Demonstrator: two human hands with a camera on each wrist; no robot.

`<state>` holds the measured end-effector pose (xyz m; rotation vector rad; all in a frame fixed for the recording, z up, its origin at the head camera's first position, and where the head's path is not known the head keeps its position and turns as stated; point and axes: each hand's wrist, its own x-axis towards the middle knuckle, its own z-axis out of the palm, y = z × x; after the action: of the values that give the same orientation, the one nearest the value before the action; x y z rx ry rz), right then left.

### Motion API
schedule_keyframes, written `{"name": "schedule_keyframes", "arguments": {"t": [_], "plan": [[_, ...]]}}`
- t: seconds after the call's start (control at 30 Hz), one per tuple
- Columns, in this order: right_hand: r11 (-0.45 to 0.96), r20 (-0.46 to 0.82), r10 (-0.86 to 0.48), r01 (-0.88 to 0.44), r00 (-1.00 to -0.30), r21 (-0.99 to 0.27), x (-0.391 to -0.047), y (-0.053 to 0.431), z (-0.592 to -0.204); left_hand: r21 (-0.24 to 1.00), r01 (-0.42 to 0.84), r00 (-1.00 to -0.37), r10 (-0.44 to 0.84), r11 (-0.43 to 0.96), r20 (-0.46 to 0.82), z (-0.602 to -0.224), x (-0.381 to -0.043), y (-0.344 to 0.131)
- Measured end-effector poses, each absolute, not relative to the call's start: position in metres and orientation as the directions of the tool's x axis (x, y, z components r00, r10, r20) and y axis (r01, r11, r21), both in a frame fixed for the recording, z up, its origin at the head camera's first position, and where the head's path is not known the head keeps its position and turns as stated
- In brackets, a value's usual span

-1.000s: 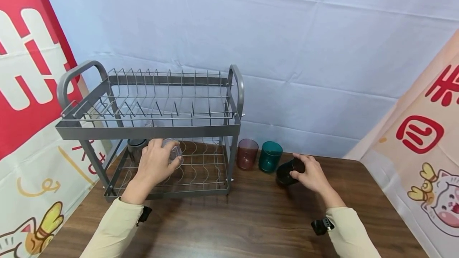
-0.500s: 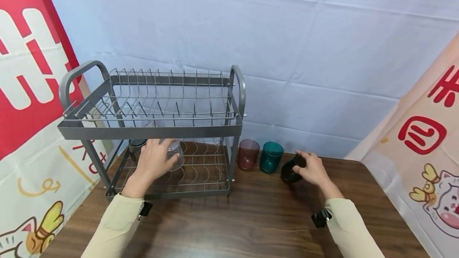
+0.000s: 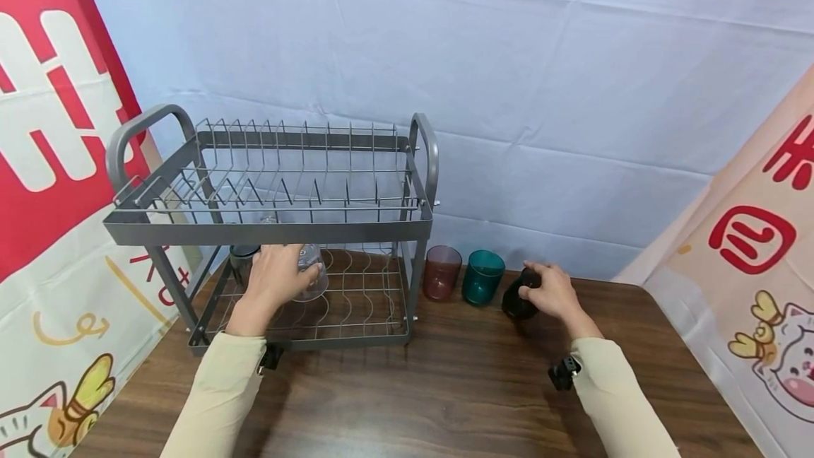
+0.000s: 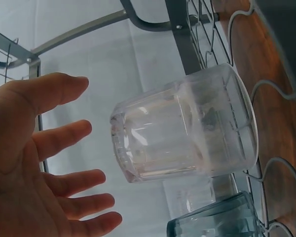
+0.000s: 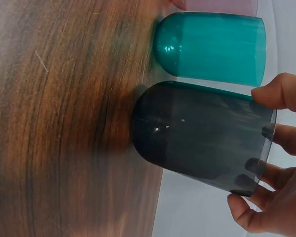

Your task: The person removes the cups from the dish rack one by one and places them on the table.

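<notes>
My left hand [image 3: 276, 278] is at the lower shelf of a grey two-tier dish rack [image 3: 267, 234]. In the left wrist view, its fingers are spread and apart from a clear glass [image 4: 163, 128], which stands upside down on the wires. A dark grey-blue glass [image 4: 217, 217] sits beside it, with another clear glass [image 4: 185, 195] partly hidden behind. On the table, my right hand [image 3: 552, 294] grips a black see-through cup [image 5: 202, 136] near its rim, thumb and fingers about it. The cup leans slightly, its base at the wood.
A teal cup [image 3: 483, 278] and a reddish cup [image 3: 441, 273] stand on the wooden table [image 3: 413, 394] between rack and right hand. The rack's upper tier has upright wire dividers [image 3: 286, 193]. A pale cloth [image 3: 572, 126] hangs behind.
The clear glass has settled onto the lower shelf and the left hand has come off it. The black cup, strongly tilted before, stands more upright in the right hand, a little farther right.
</notes>
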<state>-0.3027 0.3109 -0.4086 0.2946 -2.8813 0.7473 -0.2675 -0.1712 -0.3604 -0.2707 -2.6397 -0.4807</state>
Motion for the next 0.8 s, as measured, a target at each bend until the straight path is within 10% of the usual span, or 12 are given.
{"name": "schedule_keyframes", "arguments": {"t": [0.8], "plan": [[0.876, 0.153, -0.09, -0.151, -0.984, -0.458, -0.319, 0.305, -0.415, 0.385, 0.221, -0.916, 0.055, 0.896, 0.398, -0.366, -0.286, -0.173]]}}
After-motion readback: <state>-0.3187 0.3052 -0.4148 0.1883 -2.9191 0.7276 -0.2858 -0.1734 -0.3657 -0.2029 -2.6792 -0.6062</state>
